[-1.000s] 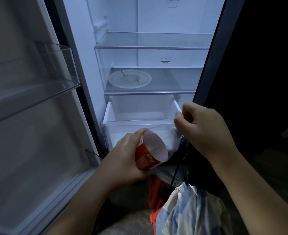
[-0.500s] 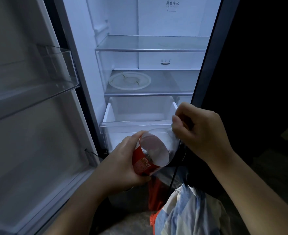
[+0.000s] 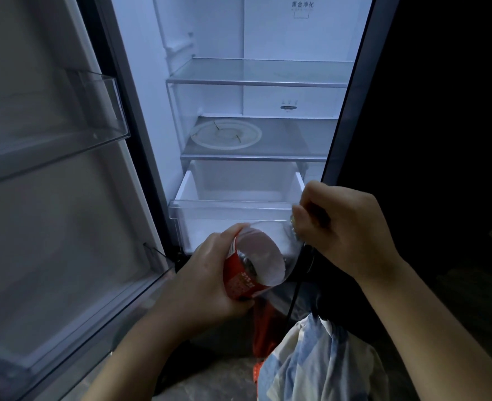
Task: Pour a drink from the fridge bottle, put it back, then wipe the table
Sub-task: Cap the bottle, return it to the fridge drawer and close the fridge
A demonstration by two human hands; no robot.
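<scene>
The fridge [image 3: 152, 82] stands open, its door [image 3: 36, 227] swung wide to the left with a clear door bin [image 3: 105, 111] jutting out at its upper part. A dark panel edge [image 3: 351, 111] bounds the opening on the right. Inside, a round plate [image 3: 226, 135] sits on the left of the lower glass shelf [image 3: 291, 146], and below it the drawer [image 3: 230, 205] is pulled out, its front rim just behind the hands. The bottle [image 3: 256, 264] is held tilted in front of that drawer. The left hand [image 3: 207, 282] wraps its red-labelled body, thumb on top. The right hand [image 3: 346, 230] has its fingers curled tight round the bottle's top end, hiding the cap.
</scene>
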